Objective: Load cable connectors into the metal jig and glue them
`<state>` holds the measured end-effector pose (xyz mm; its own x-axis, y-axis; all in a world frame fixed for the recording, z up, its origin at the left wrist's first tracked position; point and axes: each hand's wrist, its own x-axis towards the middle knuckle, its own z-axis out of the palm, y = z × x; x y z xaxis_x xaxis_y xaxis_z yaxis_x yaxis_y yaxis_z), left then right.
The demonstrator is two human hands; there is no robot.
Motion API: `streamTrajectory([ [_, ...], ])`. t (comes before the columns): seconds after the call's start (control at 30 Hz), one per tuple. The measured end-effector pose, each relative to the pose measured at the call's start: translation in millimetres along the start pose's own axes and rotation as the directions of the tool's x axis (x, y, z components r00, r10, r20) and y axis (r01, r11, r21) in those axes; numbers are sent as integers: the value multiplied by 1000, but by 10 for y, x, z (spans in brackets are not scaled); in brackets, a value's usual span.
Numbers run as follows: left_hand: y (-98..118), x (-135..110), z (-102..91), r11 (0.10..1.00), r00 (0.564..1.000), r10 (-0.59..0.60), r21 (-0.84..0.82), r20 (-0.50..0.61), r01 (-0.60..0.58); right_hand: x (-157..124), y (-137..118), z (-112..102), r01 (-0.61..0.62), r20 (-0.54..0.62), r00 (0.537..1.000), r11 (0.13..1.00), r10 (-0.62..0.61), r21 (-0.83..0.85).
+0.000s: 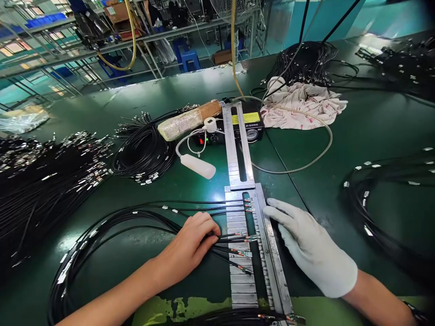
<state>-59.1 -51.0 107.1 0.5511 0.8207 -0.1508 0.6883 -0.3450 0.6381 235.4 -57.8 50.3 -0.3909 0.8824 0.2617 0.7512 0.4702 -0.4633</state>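
My bare left hand (197, 237) is closed around several black cables (226, 249), whose stripped ends with small metal connectors lie fanned over a slotted metal fixture (243, 290). Farther up, a few more cables (210, 204) lie straight across the fixture, their connectors (249, 204) at its slot. In a white glove, my right hand (306, 240) has its fingers stretched out, the tips at the outer side of the fixture's metal rail (268, 240). From my left hand the cables run back into a loose loop (73, 258) with white labels.
Behind the fixture stand a black control box (251, 122) and a white dispenser bottle (198, 166). A cable coil (144, 156) and a large cable pile (44, 190) lie left. Another coil (362, 203) is at right, a crumpled cloth (302, 106) behind. More cables (231, 316) cross the near edge.
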Motion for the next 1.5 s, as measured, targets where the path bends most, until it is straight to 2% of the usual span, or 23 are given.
streamTrajectory([
  [0.07,26,51,6,996,996,63,64,-65,-59,9,18,11,-2,-10,1000,1000,2,24],
  [0.17,15,161,42,956,963,217,234,-157,-177,43,36,17,-10,-26,1000,999,11,51],
  [0.33,-55,329,23,810,896,438,463,-73,-358,68,23,5,-17,-25,999,998,19,59],
  [0.47,-94,418,-42,756,855,516,493,-43,-432,78,5,4,-46,-7,999,996,47,72],
  [0.63,-110,471,-75,762,847,530,455,-32,-460,85,6,5,-52,-18,998,994,54,101],
  [0.8,-91,460,-64,728,834,552,490,-4,-480,97,-5,-14,-32,-19,999,994,34,102],
  [1.0,-180,406,89,805,845,526,380,-101,-456,124,-68,-63,-21,15,1000,998,20,51],
  [1.17,-217,250,227,833,875,433,468,-217,-296,152,-109,-107,10,12,1000,1000,-10,28],
  [1.33,-143,214,193,787,888,434,545,-154,-290,165,-93,-94,9,7,1000,998,-9,56],
  [1.5,-77,405,147,742,887,452,593,-97,-313,165,-63,-69,17,17,1000,995,-19,94],
])
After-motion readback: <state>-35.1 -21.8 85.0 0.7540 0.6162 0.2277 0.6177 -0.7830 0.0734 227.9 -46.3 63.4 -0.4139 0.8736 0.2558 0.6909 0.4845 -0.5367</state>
